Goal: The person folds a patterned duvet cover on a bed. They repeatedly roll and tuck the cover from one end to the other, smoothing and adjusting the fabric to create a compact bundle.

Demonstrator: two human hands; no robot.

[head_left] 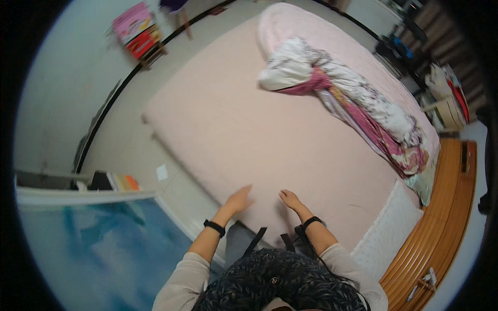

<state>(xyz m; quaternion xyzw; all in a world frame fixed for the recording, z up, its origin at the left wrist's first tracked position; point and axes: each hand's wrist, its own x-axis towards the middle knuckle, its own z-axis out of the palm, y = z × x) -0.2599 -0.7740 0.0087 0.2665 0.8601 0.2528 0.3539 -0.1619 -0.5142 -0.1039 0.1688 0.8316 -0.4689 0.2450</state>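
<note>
Both of my hands are held over the near edge of a bed with a pale pink sheet (pixel 223 119). My left hand (pixel 239 200) is open, with fingers apart and a little blurred, and nothing in it. A short way to its right, my right hand (pixel 290 199) has its fingers loosely bent and holds nothing that I can see. Whether either hand touches the sheet, I cannot tell. Farther off to the right lies a bunched quilt (pixel 358 98), white and magenta with a floral pattern. A white pillow (pixel 389 228) rests by the headboard.
A slatted wooden headboard (pixel 441 207) runs along the right side. At lower left stands a blue patterned panel (pixel 119 249). A white paper (pixel 162 172) lies on the floor beside the bed. Pink and red boxes (pixel 136 31) sit on a stand by the far left wall.
</note>
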